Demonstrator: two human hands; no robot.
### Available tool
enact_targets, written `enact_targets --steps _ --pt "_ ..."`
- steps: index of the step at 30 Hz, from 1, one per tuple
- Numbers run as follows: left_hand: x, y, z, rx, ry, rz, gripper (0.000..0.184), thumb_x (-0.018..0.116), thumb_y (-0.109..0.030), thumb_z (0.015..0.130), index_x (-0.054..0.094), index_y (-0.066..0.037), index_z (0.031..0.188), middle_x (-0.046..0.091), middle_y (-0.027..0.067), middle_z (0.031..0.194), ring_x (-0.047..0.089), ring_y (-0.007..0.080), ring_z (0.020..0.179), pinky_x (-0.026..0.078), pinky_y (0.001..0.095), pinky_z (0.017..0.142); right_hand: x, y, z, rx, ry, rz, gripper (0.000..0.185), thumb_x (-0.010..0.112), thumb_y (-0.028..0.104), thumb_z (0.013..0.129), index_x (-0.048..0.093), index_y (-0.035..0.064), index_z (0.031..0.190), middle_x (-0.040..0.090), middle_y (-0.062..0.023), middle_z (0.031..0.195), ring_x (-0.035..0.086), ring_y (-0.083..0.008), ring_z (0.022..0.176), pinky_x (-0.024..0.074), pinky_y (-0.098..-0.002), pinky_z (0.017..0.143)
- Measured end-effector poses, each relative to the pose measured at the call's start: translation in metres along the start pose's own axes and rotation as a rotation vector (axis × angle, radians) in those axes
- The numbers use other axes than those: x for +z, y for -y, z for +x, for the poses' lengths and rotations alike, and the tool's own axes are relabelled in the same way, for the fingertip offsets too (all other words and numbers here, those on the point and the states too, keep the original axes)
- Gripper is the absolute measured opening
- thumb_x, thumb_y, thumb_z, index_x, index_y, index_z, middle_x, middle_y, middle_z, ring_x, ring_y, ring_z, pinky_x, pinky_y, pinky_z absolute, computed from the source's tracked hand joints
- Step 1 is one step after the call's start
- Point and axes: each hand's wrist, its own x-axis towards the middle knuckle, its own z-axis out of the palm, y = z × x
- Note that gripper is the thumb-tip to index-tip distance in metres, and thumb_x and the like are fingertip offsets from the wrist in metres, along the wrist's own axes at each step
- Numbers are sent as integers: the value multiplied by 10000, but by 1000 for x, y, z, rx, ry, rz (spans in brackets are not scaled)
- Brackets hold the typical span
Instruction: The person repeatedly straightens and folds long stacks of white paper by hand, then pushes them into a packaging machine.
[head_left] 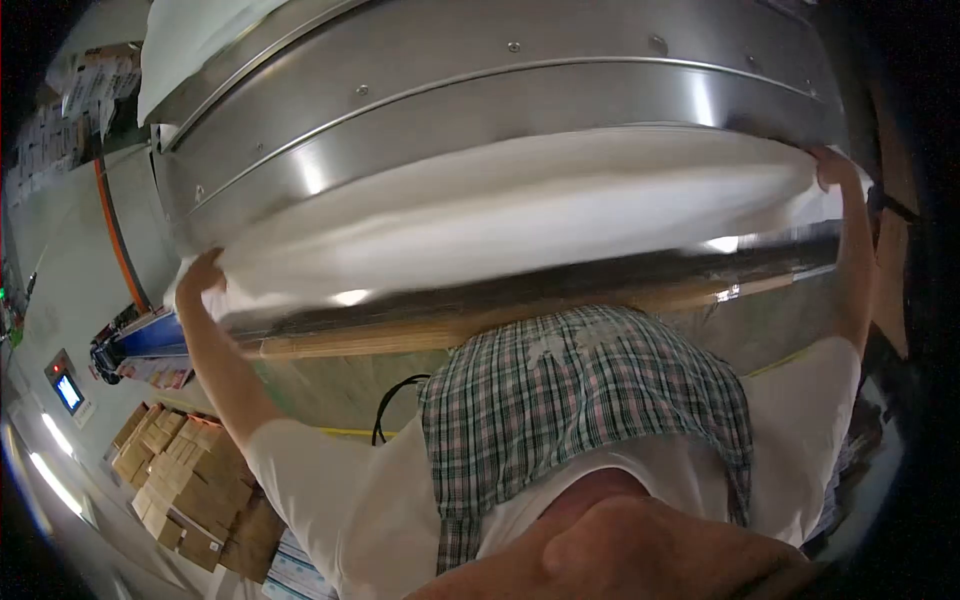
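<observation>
A long white sheet (520, 215), soft and slightly rumpled, stretches across the front of a large metal machine (440, 125). Whether it is cloth or film I cannot tell. At its left end, my left hand (203, 275) is closed on the edge, with a bit of white showing below the fingers. Far to the right, my right hand (830, 168) grips the other end, where the material bunches up. Both arms are spread wide. Under the sheet runs a shiny, dark reflective surface (560, 278). The sheet's far edge meets the lower lip of the metal panel.
A wooden edge (350, 342) lies between the machine and my checked apron (590, 390). Cardboard boxes (185, 480) are stacked at lower left, near a small lit screen (68, 392). An orange strip (118, 235) runs along the left side.
</observation>
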Motion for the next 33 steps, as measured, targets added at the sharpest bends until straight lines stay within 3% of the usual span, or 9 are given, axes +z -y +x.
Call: enact_targets --steps 6,11,13,14,17,19,22,29,33 --pt "-36 -50 53 -131 61 -383 442 468 -68 715 524 -85 1153 542 160 1137 530 272 1024 417 356 862 -32 -5 44 92 291 -419 662 776 85 410 593 88 1046 627 -158 892 580 -308 889 473 -396 784" --pt "-46 -109 0 -36 -391 5 298 470 -98 762 580 -112 1039 598 156 1004 579 286 934 440 374 796 29 -82 69 -150 161 -563 400 721 172 627 611 75 1000 620 -91 978 566 -227 899 461 -372 794" --pt "-61 -149 -36 -73 -724 -81 271 475 -76 772 579 -95 1022 605 150 996 586 285 921 448 359 789 18 -82 69 -133 -22 37 384 609 191 747 537 68 1104 577 -59 1064 540 -195 940 442 -341 818" --pt "-70 -173 -51 -97 -1050 -166 244 481 -53 782 578 -77 1004 611 143 987 593 284 907 457 344 782 -5 -59 57 -147 -39 447 382 572 206 782 512 68 1133 566 -55 1081 535 -184 946 435 -328 825" --pt "-92 -275 -86 243 -1116 -751 254 528 39 766 571 -48 1000 610 80 1021 575 217 942 445 271 790 -89 67 3 -432 54 1219 384 459 254 885 438 69 1221 532 -42 1132 521 -150 966 412 -289 844" --pt "-109 -374 -119 604 -951 -813 225 555 -8 762 576 -69 978 603 77 998 570 227 933 438 315 825 -153 176 -40 -538 -20 944 479 411 436 890 437 87 1217 525 -44 1119 511 -138 975 412 -285 840" --pt "-99 -456 -121 1006 -949 -611 235 603 -148 746 554 -72 963 576 85 1008 532 256 960 386 396 893 -199 307 -45 -843 -71 928 449 448 409 875 504 61 1153 521 -59 1138 458 -153 1053 368 -285 894" --pt "-30 -362 -91 370 -1271 -364 261 574 -170 779 552 -83 1024 540 92 1092 467 275 1064 322 447 904 -275 430 -143 -1047 -269 550 313 650 176 692 549 44 957 574 -47 946 517 -148 926 413 -291 794" --pt "24 -236 -73 2 -1232 -299 264 479 -256 841 539 -89 1037 521 105 1075 453 310 1022 295 518 895 -225 435 -195 -1077 -977 310 226 601 75 672 521 29 878 522 -114 806 557 -254 755 445 -362 656"
